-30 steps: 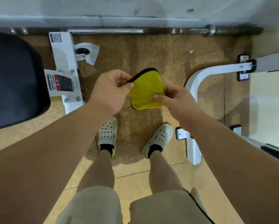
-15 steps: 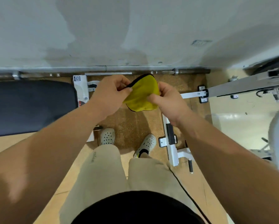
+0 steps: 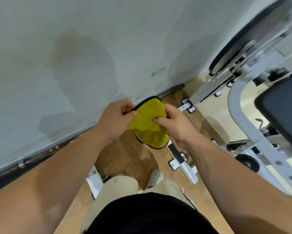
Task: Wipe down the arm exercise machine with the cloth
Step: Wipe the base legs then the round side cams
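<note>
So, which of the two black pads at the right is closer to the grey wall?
The long black pad with the rounded end, at upper right: it lies beside the grey wall. The squarer black pad stands farther out.

I see a pale grey wall [image 3: 108, 39] filling the upper left of my view. Darker, damp-looking blotches [image 3: 84, 65] spread across it, and there is a small scuffed mark [image 3: 158, 72] further right. A metal bar [image 3: 172, 90] lies along the foot of the wall. Below that I make out a brown speckled mat [image 3: 125, 157]. To the right of the mat is a glossy cream floor [image 3: 214, 108], which catches soft, even light and carries a faint grey shadow.
</note>
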